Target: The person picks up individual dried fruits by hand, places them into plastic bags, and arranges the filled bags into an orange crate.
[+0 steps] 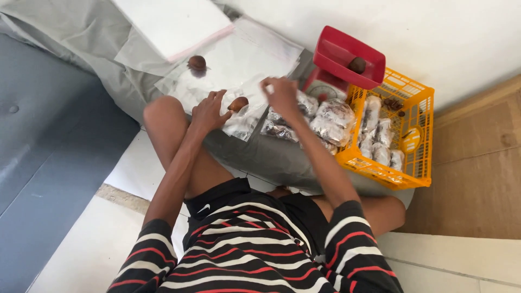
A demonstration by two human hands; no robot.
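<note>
**Hands among clear bags and brown fruit**

Fruit of a round brown kind sits alone at the far left on a spread of clear plastic bags, seemingly laid flat to be within reach. Nearer, the left hand rests with fingers spread and apart on the plastic, touching a second brown fruit that lies in or on a clear bag; which, I cannot tell. Just right of it the right hand is curled, fingertips together, apparently pinching the bag's edge. Filled bags pile up beside that hand. Farther right a red scale holds one fruit in its pan. An orange basket at the right keeps more filled bags together.
</note>
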